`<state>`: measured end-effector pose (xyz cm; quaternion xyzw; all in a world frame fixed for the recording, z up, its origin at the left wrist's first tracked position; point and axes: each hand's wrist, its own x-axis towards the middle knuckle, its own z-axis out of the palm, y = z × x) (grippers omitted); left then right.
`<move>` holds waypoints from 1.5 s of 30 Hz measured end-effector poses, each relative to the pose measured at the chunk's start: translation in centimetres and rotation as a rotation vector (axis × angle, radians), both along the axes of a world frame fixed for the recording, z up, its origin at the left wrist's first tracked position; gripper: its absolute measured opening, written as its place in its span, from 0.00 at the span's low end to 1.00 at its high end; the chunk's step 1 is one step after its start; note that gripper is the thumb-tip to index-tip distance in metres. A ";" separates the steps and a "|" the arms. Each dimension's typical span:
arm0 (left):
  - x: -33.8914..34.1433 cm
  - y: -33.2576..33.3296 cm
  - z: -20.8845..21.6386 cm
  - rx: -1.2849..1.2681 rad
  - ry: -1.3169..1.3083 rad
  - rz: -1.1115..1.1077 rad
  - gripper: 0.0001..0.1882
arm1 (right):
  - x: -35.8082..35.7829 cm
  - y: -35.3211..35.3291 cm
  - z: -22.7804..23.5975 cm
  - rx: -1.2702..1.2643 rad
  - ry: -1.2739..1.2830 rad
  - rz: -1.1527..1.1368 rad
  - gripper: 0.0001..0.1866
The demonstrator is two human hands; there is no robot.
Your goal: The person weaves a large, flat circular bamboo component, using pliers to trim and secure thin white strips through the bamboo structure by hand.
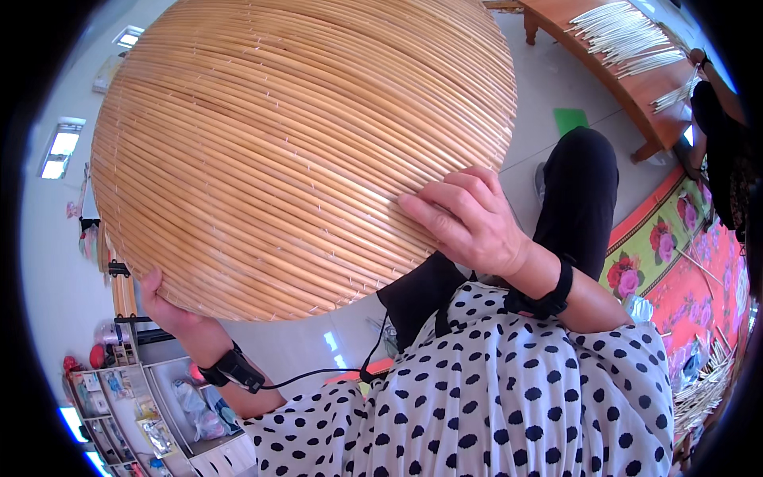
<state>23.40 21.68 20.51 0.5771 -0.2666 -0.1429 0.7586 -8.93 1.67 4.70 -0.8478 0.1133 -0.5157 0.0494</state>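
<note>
A large round stalk mat (pixel 294 151), made of tan stalks laid side by side with short white stitches across them, is held up tilted and fills the upper middle. My left hand (pixel 164 304) grips its lower left rim, thumb on the near face and the other fingers hidden behind. At the lower right rim, my right hand (pixel 473 219) is bent over the edge, with its fingers pressed on the stalks; its thumb is hidden. Dark straps circle both wrists.
Bundles of pale stalks (pixel 624 36) lie on a wooden table (pixel 588 56) at the far right, where another person's hand (pixel 698 57) reaches in. A flowered cloth (pixel 664 254) covers the floor, with loose stalks (pixel 707 381) on it. Shelves (pixel 151 389) stand at left.
</note>
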 end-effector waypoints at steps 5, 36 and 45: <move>-1.5 -1.7 0.3 0.054 0.023 -0.045 0.39 | -0.1 0.4 -1.5 -0.076 -0.013 0.025 0.19; 4.5 -24.9 -3.6 0.621 0.243 -0.608 0.21 | -1.7 1.6 -4.0 0.438 0.203 0.088 0.36; 2.4 -30.2 -8.3 0.809 0.341 -0.628 0.17 | -2.3 0.9 -4.9 0.621 0.256 -0.004 0.31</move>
